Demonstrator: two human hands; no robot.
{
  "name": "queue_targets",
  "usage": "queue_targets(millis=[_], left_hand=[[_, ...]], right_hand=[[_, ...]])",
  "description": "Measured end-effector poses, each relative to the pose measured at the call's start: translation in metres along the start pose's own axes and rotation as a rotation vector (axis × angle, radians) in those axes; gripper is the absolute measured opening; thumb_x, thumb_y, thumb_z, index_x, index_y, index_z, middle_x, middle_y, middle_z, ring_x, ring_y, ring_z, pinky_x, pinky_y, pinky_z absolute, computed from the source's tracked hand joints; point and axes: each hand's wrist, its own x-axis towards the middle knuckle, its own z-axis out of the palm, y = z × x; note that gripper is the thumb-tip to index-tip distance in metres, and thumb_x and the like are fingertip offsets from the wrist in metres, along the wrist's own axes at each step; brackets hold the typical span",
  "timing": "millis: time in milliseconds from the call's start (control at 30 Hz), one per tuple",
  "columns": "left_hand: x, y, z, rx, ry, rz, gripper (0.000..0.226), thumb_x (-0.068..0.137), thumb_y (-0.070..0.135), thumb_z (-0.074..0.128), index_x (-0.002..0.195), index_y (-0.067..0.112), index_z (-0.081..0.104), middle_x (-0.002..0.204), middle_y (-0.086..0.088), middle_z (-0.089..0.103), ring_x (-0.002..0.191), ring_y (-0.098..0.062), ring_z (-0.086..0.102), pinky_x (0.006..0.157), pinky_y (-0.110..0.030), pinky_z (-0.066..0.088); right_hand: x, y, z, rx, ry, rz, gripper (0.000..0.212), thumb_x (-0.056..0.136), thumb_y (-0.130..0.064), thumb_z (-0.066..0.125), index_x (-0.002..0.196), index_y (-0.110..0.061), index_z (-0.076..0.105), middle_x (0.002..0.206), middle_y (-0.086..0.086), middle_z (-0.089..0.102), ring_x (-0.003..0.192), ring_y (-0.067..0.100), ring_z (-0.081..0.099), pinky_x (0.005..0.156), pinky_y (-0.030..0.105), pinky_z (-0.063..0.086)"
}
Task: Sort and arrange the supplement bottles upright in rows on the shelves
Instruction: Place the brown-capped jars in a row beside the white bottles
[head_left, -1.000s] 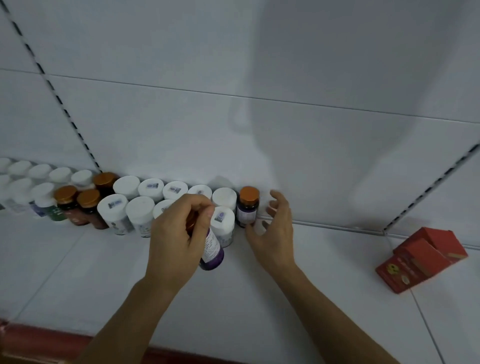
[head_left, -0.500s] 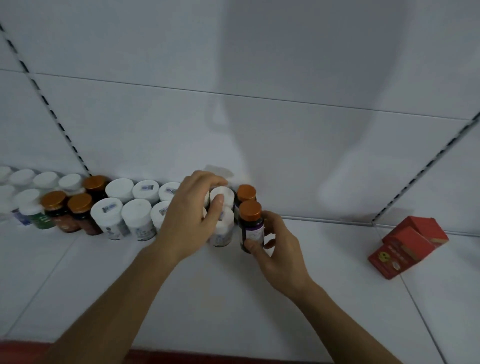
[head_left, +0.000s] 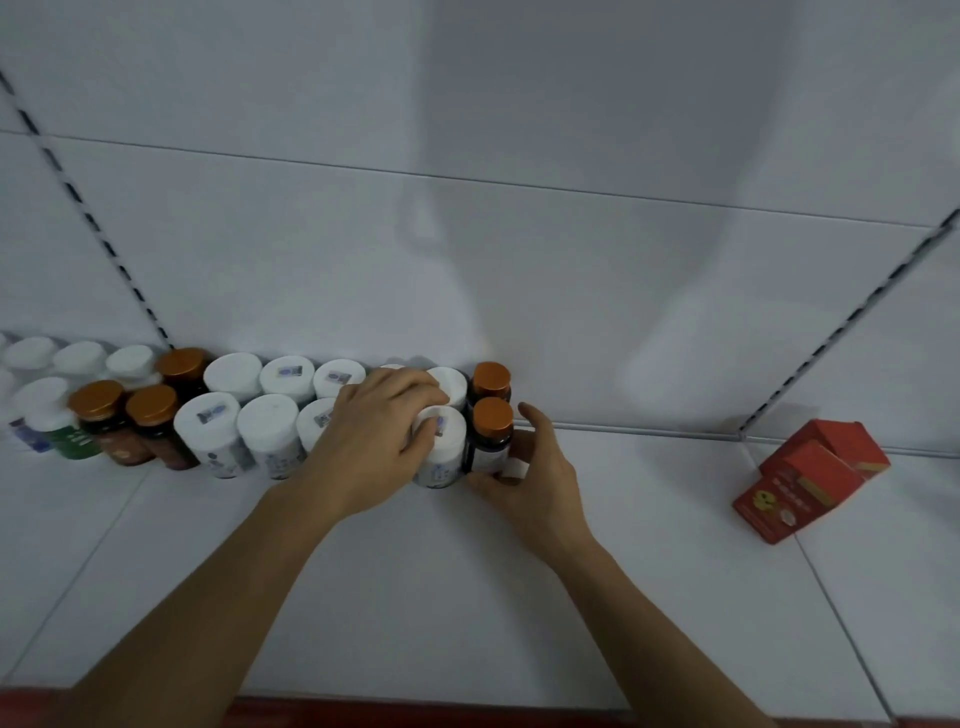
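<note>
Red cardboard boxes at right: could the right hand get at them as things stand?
Probably yes, once it lets go: the right hand grips the orange-capped dark bottle at the row's end, and nothing stands on the white shelf between it and the red cardboard boxes.

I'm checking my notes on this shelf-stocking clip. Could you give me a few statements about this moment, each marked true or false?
1. The right hand grips an orange-capped bottle at the front row's right end. True.
2. That bottle lies on its side. False: it stands upright.
3. The left hand curls over a white-capped bottle beside it. True.
4. The red boxes sit left of the bottles. False: they lie to the right, apart from the rows.
</note>
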Motion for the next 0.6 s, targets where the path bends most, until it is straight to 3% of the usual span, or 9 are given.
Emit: queue_targets(millis=[67, 133, 200, 267, 333, 400, 500, 600], left_hand=[[0.006, 0.002, -0.003, -0.035, -0.005, -0.016, 0.032, 0.092, 0.037, 0.047, 0.115, 0.025, 0.067, 0.121, 0.014, 0.059, 0.114, -0.015, 0.051, 0.091, -0.037, 0.038], [0.016, 0.007, -0.007, -0.066, 0.002, -0.013, 0.033, 0.09, 0.034, 0.047, 0.116, 0.026, 0.065, 0.122, 0.013, 0.058, 0.113, -0.016, 0.051, 0.091, -0.044, 0.044], [0.03, 0.02, -0.007, -0.084, 0.032, 0.03, 0.031, 0.091, 0.03, 0.047, 0.116, 0.027, 0.065, 0.123, 0.011, 0.058, 0.113, -0.019, 0.051, 0.089, -0.048, 0.046], [0.047, 0.043, -0.005, -0.12, 0.063, 0.086, 0.029, 0.091, 0.029, 0.047, 0.113, 0.025, 0.066, 0.122, 0.01, 0.059, 0.112, -0.02, 0.052, 0.089, -0.048, 0.047], [0.062, 0.071, 0.0, -0.165, 0.082, 0.161, 0.032, 0.091, 0.032, 0.045, 0.111, 0.023, 0.068, 0.119, 0.008, 0.061, 0.109, -0.02, 0.054, 0.088, -0.048, 0.048], [0.072, 0.101, 0.011, -0.208, 0.074, 0.246, 0.033, 0.091, 0.034, 0.045, 0.111, 0.022, 0.068, 0.116, 0.007, 0.063, 0.106, -0.02, 0.057, 0.087, -0.047, 0.05], [0.08, 0.145, 0.039, -0.292, -0.029, 0.312, 0.032, 0.091, 0.034, 0.047, 0.113, 0.023, 0.067, 0.114, 0.009, 0.062, 0.107, -0.016, 0.057, 0.088, -0.045, 0.051], [0.086, 0.187, 0.078, -0.401, -0.15, 0.329, 0.037, 0.088, 0.041, 0.053, 0.121, 0.027, 0.062, 0.12, 0.011, 0.059, 0.113, -0.014, 0.056, 0.094, -0.045, 0.05]], right_hand=[[-0.009, -0.002, -0.02, -0.118, -0.009, -0.01, 0.092, 0.079, -0.031, 0.085, 0.153, -0.028, 0.031, 0.139, -0.006, 0.053, 0.12, 0.01, 0.053, 0.099, 0.035, 0.053], [-0.018, -0.005, -0.054, -0.353, 0.019, -0.062, 0.074, 0.087, -0.034, 0.077, 0.149, -0.029, 0.039, 0.146, -0.006, 0.046, 0.129, 0.013, 0.047, 0.105, 0.03, 0.046], [-0.026, -0.01, -0.099, -0.53, 0.132, -0.15, 0.053, 0.09, -0.032, 0.073, 0.139, -0.027, 0.052, 0.141, -0.005, 0.049, 0.126, 0.016, 0.05, 0.101, 0.025, 0.04], [-0.03, -0.011, -0.147, -0.627, 0.321, -0.199, 0.04, 0.088, -0.025, 0.074, 0.126, -0.022, 0.061, 0.131, 0.001, 0.055, 0.119, 0.023, 0.054, 0.097, 0.032, 0.044], [-0.029, -0.004, -0.19, -0.723, 0.49, -0.17, 0.038, 0.084, -0.023, 0.074, 0.12, -0.021, 0.065, 0.126, 0.006, 0.058, 0.119, 0.033, 0.052, 0.094, 0.044, 0.047], [-0.03, 0.005, -0.221, -0.804, 0.548, -0.017, 0.042, 0.084, -0.031, 0.072, 0.125, -0.025, 0.064, 0.134, 0.008, 0.054, 0.129, 0.037, 0.042, 0.1, 0.053, 0.043], [-0.03, 0.032, -0.259, -0.72, 0.465, 0.106, 0.041, 0.095, -0.021, 0.056, 0.135, -0.031, 0.057, 0.152, 0.01, 0.041, 0.142, 0.036, 0.031, 0.114, 0.052, 0.03], [-0.029, 0.056, -0.287, -0.735, 0.229, 0.112, 0.069, 0.088, 0.007, 0.048, 0.145, -0.032, 0.047, 0.16, 0.009, 0.032, 0.151, 0.032, 0.023, 0.119, 0.047, 0.027]])
